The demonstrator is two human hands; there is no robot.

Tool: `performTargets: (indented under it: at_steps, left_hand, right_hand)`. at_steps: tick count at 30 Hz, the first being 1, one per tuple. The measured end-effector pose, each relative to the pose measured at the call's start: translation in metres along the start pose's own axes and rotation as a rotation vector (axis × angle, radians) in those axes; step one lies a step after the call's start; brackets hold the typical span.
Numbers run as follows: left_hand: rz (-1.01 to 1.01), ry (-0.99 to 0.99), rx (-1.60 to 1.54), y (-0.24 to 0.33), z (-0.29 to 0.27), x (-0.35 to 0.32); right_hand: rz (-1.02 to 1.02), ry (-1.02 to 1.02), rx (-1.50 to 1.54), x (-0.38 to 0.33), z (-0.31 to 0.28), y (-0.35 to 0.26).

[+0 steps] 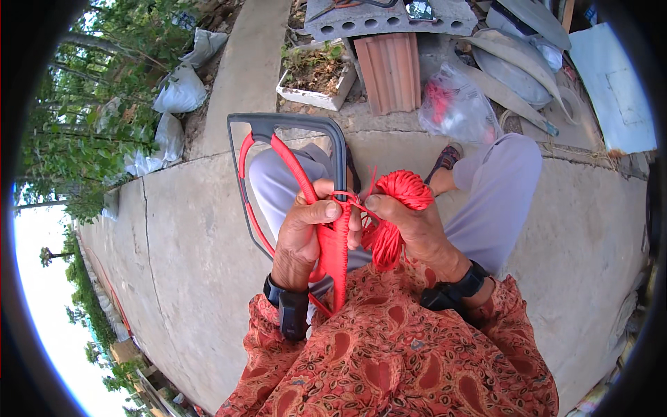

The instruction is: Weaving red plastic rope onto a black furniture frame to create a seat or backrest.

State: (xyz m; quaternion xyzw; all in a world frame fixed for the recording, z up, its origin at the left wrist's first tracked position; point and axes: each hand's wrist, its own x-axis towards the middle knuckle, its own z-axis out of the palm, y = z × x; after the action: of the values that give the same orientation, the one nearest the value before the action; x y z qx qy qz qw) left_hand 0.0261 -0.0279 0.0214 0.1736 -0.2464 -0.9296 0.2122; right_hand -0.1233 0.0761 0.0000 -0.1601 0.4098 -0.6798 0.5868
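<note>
A dark grey rectangular frame (286, 121) stands over my lap, partly wrapped in red cord. My left hand (303, 233) grips the wrapped red section (335, 250) of the frame's near side, thumb pressed across it. My right hand (410, 226) holds a bundle of red cord (405, 189), thumb and fingers pinching a strand where it loops around the frame bar. More red cord (288, 163) runs diagonally up to the frame's far corner. Both wrists wear black bands.
I sit on a concrete slab (180, 250) with legs in grey trousers stretched ahead. Beyond my feet lie a clear plastic bag (455, 108), a ribbed terracotta tile (392, 69), a white planter tray (313, 73) and a grey hollow block (361, 24). White sacks (177, 90) lie left.
</note>
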Motion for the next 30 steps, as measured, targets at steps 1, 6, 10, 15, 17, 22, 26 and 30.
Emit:
performTargets:
  at_steps: [1,6,10,15,17,22,26,30]
  left_hand:
    - [-0.023,0.007,0.021,0.0,-0.001,0.002]
    - [-0.04,0.047,0.038,-0.003,0.001,0.004]
    - [-0.034,0.006,0.153,0.002,-0.005,0.008]
    - [-0.103,0.183,0.204,0.009,-0.007,0.01]
    - [-0.123,0.184,0.136,0.015,0.005,0.009]
    - [0.016,0.284,0.241,0.009,0.026,-0.003]
    - [0.022,0.312,0.259,0.013,0.035,-0.012]
    - [0.036,0.325,0.286,0.013,0.037,-0.016]
  right_hand:
    - [-0.005,-0.009,-0.005,0.002,0.0,0.001]
    - [-0.059,0.017,0.045,0.0,0.005,-0.016]
    - [0.004,-0.004,0.072,-0.007,-0.035,-0.035]
    - [0.085,-0.161,-0.263,-0.042,-0.021,-0.069]
    - [0.125,-0.387,-0.374,-0.044,-0.005,-0.067]
    - [0.301,-0.279,-0.216,-0.03,0.013,-0.063]
    - [0.25,-0.218,-0.248,-0.025,0.022,-0.063]
    - [0.295,-0.26,-0.248,-0.019,0.023,-0.064]
